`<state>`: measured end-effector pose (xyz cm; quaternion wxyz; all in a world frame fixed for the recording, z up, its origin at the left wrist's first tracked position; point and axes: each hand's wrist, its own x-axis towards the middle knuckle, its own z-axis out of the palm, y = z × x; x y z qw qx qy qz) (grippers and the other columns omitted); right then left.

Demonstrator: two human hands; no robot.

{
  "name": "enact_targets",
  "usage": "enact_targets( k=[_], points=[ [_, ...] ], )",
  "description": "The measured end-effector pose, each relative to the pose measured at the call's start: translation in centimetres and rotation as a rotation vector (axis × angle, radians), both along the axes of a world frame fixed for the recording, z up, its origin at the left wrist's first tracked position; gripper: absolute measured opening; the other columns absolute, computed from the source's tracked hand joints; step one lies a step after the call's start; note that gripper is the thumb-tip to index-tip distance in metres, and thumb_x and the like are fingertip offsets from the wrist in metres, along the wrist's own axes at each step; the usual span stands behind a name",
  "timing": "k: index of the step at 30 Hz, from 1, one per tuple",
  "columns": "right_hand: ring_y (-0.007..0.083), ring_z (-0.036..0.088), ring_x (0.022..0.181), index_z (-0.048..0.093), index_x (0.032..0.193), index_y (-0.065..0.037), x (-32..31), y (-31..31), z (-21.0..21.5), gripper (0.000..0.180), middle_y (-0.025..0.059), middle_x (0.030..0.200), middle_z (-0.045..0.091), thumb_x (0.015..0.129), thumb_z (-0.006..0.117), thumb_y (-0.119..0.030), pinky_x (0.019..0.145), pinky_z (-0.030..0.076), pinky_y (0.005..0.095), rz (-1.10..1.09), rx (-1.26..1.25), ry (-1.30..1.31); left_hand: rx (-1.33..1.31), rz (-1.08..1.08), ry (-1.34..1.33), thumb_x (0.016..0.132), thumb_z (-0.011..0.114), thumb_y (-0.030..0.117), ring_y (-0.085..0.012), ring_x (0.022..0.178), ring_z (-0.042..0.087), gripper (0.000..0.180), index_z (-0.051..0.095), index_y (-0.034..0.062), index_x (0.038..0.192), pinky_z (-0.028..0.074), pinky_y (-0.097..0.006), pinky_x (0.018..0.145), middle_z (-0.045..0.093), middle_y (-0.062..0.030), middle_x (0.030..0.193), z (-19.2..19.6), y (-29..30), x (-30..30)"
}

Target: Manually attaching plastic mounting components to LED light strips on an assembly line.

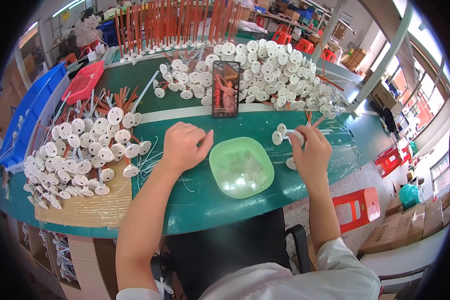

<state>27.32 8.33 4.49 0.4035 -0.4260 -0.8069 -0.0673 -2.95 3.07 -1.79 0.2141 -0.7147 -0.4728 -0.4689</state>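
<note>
My right hand (313, 152) has its thumb and fingers closed on a white round disc piece (298, 136), partly hidden by the fingertips. Beside it lie two more white discs (277, 137) with pale stems, and another disc (291, 163) shows below my fingers. My left hand (184, 147) rests on the green table in a loose fist, thumb sticking out, with nothing seen between thumb and forefinger. Between my hands sits a light green bowl (216, 175) containing clear, shiny, thin material that I cannot make out.
A phone (226, 90) stands upright before a large heap of white disc pieces (280, 65). Another heap (80, 150) lies on cardboard (85, 215) at left, near a red basket (85, 82) and blue bin (32, 110). Red-brown sticks (175, 25) stand behind. A red stool (357, 212) is at right.
</note>
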Motion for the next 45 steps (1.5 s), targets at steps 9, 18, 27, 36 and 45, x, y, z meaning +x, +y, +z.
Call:
enact_targets(
  k=[9, 18, 27, 36, 45],
  points=[
    [0.0269, 0.071, 0.091, 0.062, 0.098, 0.002, -5.3, 0.4, 1.7, 0.028, 0.0200, 0.103, 0.071, 0.078, 0.081, 0.006, 0.080, 0.057, 0.0343, 1.058, -0.108, 0.170, -0.486, -0.889, -0.910, 0.089, 0.071, 0.013, -0.0201, 0.096, 0.070, 0.034, 0.068, -0.0018, 0.120, 0.053, -0.032, 0.090, 0.073, -0.0141, 0.106, 2.8, -2.8, 5.2],
    [0.0299, 0.073, 0.091, 0.068, 0.107, 0.003, -8.1, 3.3, -1.9, 0.035, 0.0166, 0.103, 0.072, 0.076, 0.083, -0.001, 0.073, 0.061, 0.0379, 1.117, 0.218, 0.193, -0.683, -0.744, -1.232, 0.095, 0.066, -0.002, -0.0169, 0.104, 0.069, 0.038, 0.055, -0.0038, 0.131, 0.057, -0.031, 0.093, 0.072, -0.0151, 0.116, 2.1, -2.5, 5.5],
    [0.0243, 0.074, 0.075, 0.070, 0.102, 0.002, -6.6, 3.5, -4.1, 0.033, 0.0110, 0.093, 0.074, 0.070, 0.080, 0.002, 0.062, 0.061, 0.0323, 0.966, 0.390, 0.215, -0.757, -0.590, -1.183, 0.086, 0.076, -0.004, -0.0188, 0.096, 0.073, 0.034, 0.057, -0.0013, 0.115, 0.060, -0.032, 0.085, 0.074, -0.0161, 0.104, 3.0, -3.3, 6.9],
    [0.0270, 0.074, 0.072, 0.070, 0.098, 0.004, -6.8, 3.8, -4.5, 0.023, 0.0146, 0.091, 0.074, 0.075, 0.075, 0.006, 0.061, 0.061, 0.0325, 1.076, 0.183, 0.186, -0.880, -0.595, -1.297, 0.085, 0.080, -0.001, -0.0186, 0.090, 0.073, 0.032, 0.058, 0.0000, 0.109, 0.060, -0.031, 0.082, 0.074, -0.0135, 0.098, 2.4, -2.6, 5.3],
    [0.0274, 0.073, 0.072, 0.071, 0.098, 0.003, -7.1, 3.8, -4.0, 0.023, 0.0136, 0.089, 0.074, 0.076, 0.076, 0.003, 0.062, 0.060, 0.0334, 1.069, 0.147, 0.280, -0.793, -0.751, -1.241, 0.085, 0.077, -0.002, -0.0211, 0.097, 0.072, 0.038, 0.056, -0.0009, 0.116, 0.059, -0.033, 0.086, 0.073, -0.0149, 0.104, 1.8, -2.2, 4.9]
  ],
)
